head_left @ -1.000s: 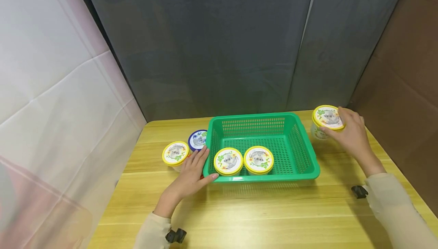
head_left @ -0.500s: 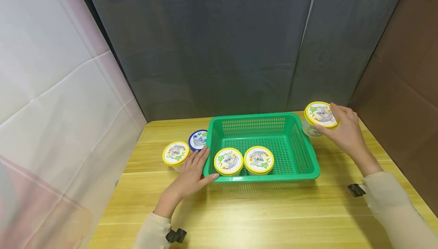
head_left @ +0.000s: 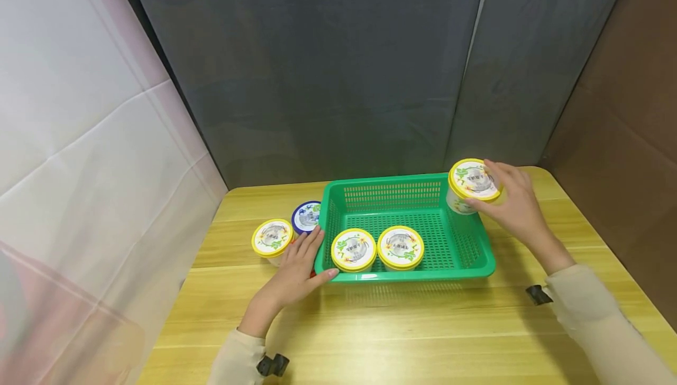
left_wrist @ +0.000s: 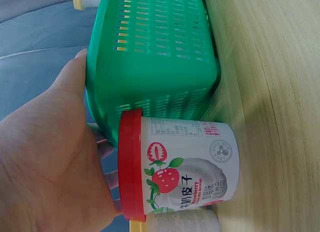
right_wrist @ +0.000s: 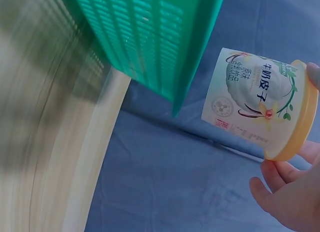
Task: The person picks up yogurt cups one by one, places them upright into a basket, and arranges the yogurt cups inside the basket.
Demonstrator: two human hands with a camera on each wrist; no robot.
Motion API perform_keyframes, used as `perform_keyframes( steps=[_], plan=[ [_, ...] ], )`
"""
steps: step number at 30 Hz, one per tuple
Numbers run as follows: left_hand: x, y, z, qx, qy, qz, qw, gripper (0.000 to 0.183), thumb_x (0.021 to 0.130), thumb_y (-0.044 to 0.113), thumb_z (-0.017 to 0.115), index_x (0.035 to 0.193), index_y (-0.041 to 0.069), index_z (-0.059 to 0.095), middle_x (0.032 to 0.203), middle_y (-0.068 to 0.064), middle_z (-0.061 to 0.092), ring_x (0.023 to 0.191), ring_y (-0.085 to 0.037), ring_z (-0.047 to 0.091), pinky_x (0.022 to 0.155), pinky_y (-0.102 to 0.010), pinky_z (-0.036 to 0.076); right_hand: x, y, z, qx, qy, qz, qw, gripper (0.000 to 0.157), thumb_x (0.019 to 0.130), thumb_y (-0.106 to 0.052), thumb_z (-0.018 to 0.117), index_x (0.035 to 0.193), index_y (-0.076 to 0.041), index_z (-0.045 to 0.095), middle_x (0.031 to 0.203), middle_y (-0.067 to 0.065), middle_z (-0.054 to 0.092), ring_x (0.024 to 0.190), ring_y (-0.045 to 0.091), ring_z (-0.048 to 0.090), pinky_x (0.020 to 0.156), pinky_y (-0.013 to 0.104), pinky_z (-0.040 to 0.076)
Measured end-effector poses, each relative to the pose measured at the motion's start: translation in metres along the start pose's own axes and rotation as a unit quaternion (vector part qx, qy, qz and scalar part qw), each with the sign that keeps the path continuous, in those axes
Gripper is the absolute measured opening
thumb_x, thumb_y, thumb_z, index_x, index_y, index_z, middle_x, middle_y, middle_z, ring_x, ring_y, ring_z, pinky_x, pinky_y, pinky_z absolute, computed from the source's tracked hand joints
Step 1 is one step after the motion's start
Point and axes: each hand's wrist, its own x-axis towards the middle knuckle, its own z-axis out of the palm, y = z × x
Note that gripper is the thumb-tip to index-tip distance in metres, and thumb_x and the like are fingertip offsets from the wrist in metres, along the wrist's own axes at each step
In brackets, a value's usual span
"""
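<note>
My right hand (head_left: pixel 510 206) grips a yellow-lidded dessert tub (head_left: pixel 474 179) by its lid, over the right end of the green plastic basket (head_left: pixel 404 276). In the right wrist view the white tub (right_wrist: pixel 255 99) is held clear of the basket wall, its base facing the basket. My left hand (head_left: pixel 293 276) lies with fingers extended at the basket's front left corner, thumb on the rim. Beneath that hand, a red-lidded strawberry tub (left_wrist: pixel 182 167) stands against the basket; in the head view it is almost hidden. Two yellow-lidded tubs, one left (head_left: pixel 354 250) and one right (head_left: pixel 400 247), stand inside along the front wall.
Left of the basket stand another yellow-lidded tub (head_left: pixel 272 238) and a blue-lidded tub (head_left: pixel 307 217), partly covered by the rim. The wooden table (head_left: pixel 402 338) ends at a grey partition (head_left: pixel 317 79) behind, with a brown one (head_left: pixel 619 109) on the right.
My right hand has carried the yellow-lidded tub leftward from the table at the right to above the basket's right rim. The left hand and the basket have stayed put.
</note>
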Motion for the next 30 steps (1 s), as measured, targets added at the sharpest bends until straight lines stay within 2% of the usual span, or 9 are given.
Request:
perform_keyframes(
  steps=[17,22,30],
  plan=[
    [0.000,-0.001,0.002,-0.001,0.002,0.002,1.0000,0.091,0.094,0.057,0.056,0.160,0.010,0.015,0.169,-0.006,0.010,0.154,-0.042,0.012,0.120,-0.066,0.014,-0.007,-0.006,0.021,0.013,-0.025,-0.026,0.999,0.086,0.073,-0.027,0.088,0.147,-0.012,0.047,0.147,0.020,0.047,0.129,0.039,0.036,0.097,0.061,0.034],
    [0.000,-0.001,0.002,-0.002,0.004,0.001,1.0000,0.091,0.094,0.057,0.056,0.160,0.011,0.015,0.169,-0.006,0.010,0.154,-0.042,0.012,0.120,-0.066,0.014,-0.008,-0.003,0.026,0.013,-0.025,-0.045,0.999,0.087,0.071,-0.025,0.089,0.145,-0.008,0.048,0.146,0.020,0.049,0.131,0.039,0.038,0.106,0.064,0.027],
    [0.000,-0.001,0.001,-0.001,0.002,0.001,1.0000,0.090,0.094,0.057,0.056,0.160,0.010,0.015,0.169,-0.005,0.010,0.154,-0.042,0.012,0.121,-0.065,0.014,-0.011,-0.002,0.029,0.009,-0.028,-0.060,0.998,0.088,0.072,-0.026,0.089,0.147,-0.009,0.046,0.144,0.021,0.050,0.125,0.038,0.039,0.092,0.057,0.035]
  ],
)
